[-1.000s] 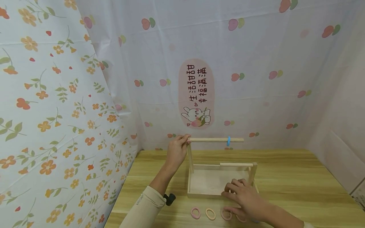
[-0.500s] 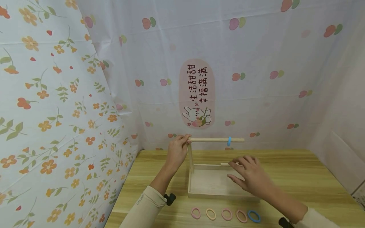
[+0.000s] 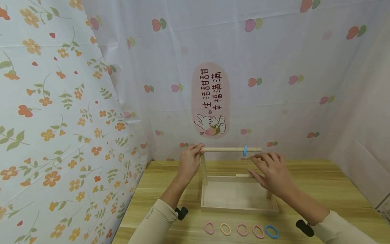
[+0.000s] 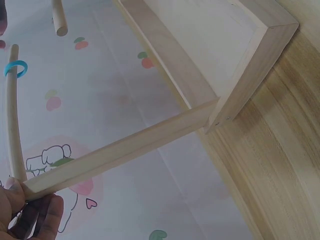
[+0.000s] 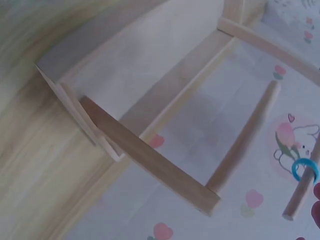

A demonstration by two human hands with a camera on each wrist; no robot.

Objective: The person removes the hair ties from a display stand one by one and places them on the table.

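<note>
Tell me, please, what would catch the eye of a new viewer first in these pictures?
A pale wooden stand with a shallow tray base sits mid-table; its upper round wooden rod carries one small blue hair ring. The left hand grips the rod's left end, while the right hand hovers with straight fingers near the rod's free right end. Five small hair rings, pink, beige and one blue, lie in a row before the tray.

We read 2 vertical lines of red Chinese characters, "生活甜甜" and "幸福满满", on the pink oval sticker point(image 3: 210, 100) with a cartoon rabbit on the white backdrop cloth point(image 3: 274, 61); small sleeve print is illegible.
</note>
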